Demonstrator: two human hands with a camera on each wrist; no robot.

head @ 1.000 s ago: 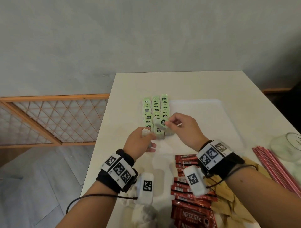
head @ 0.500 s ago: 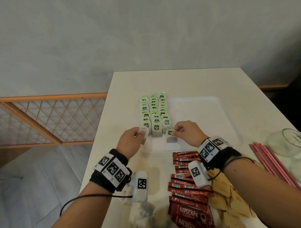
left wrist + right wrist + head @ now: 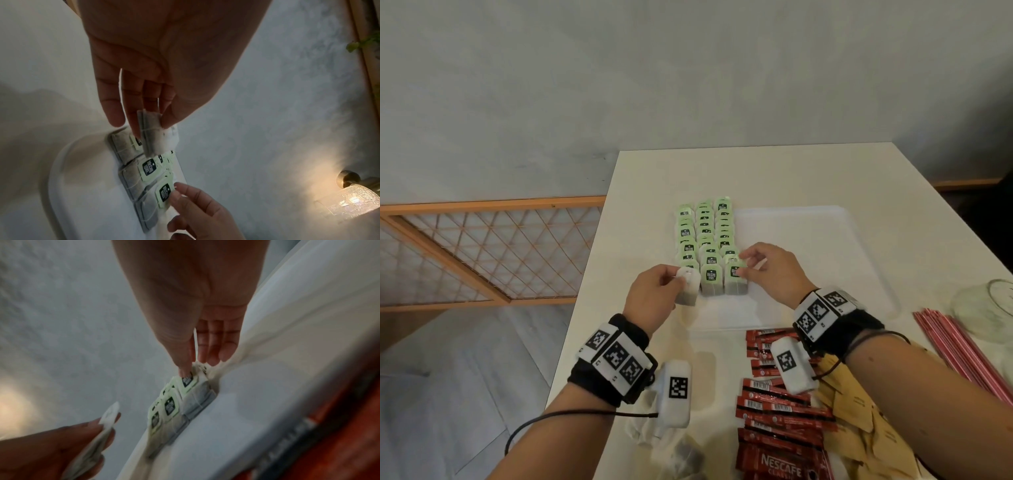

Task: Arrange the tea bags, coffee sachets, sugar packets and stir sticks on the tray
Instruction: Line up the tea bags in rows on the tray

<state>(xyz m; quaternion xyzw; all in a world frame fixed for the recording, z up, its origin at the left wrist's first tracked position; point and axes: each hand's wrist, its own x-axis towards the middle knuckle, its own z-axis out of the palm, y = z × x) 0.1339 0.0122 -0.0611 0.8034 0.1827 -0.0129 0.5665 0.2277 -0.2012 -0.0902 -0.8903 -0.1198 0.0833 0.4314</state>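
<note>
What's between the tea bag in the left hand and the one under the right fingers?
One tea bag, the front of the middle row on the tray, lies between the held bag and the right-hand one; head view.

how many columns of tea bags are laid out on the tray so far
3, side by side along the left part of the tray: left column, middle column, right column. The left hand holds another tea bag at the left column's near end.

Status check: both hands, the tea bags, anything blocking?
Left hand pinches a loose tea bag. Right hand fingers the nearest bag's tag. Three rows on tray. Nothing blocking.
</note>
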